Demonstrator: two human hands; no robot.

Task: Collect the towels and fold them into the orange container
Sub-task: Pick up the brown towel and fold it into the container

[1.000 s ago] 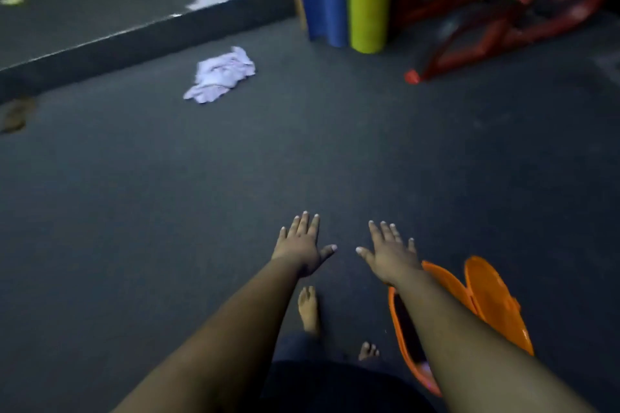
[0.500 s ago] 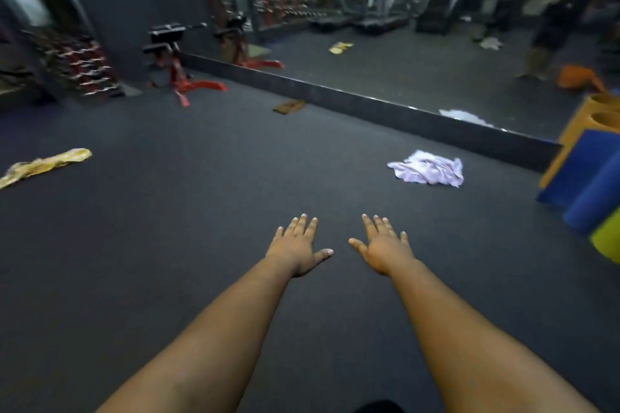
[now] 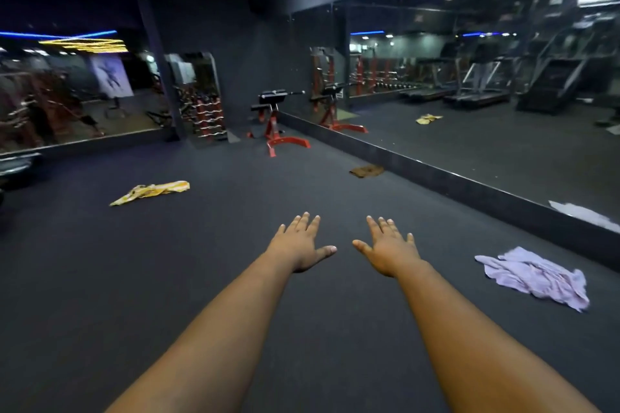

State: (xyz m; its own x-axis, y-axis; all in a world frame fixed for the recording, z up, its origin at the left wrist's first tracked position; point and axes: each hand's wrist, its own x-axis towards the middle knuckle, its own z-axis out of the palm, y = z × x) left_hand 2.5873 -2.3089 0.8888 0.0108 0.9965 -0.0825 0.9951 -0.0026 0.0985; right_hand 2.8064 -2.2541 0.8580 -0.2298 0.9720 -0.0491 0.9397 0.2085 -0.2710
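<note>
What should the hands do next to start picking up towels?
Probably reach the right hand toward the lilac towel, the nearest one on the floor. Both it and the left hand are open and hold nothing; the yellow towel and brown towel lie farther off.

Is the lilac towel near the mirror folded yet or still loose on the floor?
Loose, not folded. The lilac towel lies crumpled in an irregular, wrinkled heap on the floor, and neither hand touches it.
</note>
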